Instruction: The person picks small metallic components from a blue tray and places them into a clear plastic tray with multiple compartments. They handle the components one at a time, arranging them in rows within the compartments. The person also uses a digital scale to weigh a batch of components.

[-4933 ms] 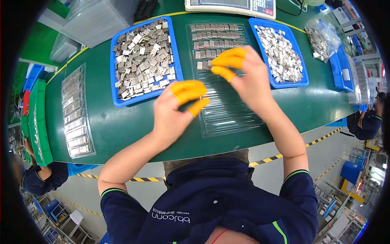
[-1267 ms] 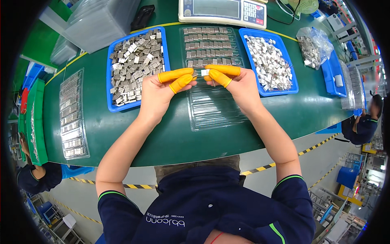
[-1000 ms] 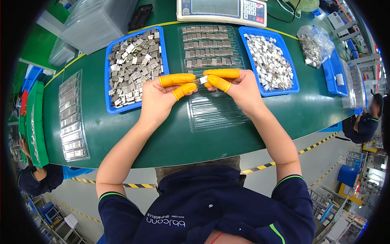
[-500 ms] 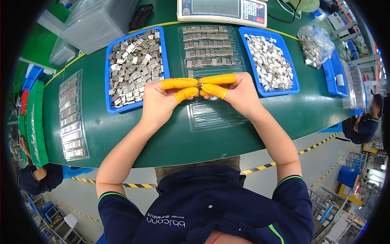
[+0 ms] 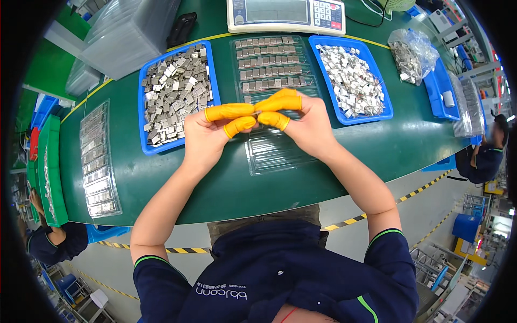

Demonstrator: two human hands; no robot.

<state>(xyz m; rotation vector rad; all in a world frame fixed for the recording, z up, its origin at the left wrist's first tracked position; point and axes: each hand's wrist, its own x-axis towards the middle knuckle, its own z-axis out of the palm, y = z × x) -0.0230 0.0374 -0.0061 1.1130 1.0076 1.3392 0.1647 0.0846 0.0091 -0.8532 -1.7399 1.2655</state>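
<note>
Meeting fingertip to fingertip above the green table (image 5: 161, 183), the left hand (image 5: 207, 137) and the right hand (image 5: 304, 126) pinch one tiny metal piece (image 5: 257, 112) between them; it is mostly hidden by the orange finger cots (image 5: 229, 112) on thumbs and forefingers. Both hands are closed on that piece and hover over a clear plastic tray (image 5: 274, 151), whose far rows hold small grey parts while its near rows look bare. Just left of the tray sits a blue bin (image 5: 145, 145) heaped with loose metal parts, and just right a second blue bin (image 5: 385, 107) holds smaller ones. A weighing scale (image 5: 285, 13) stands behind the tray. Another filled clear tray (image 5: 99, 161) lies well to the left, near green bins (image 5: 51, 167).
</note>
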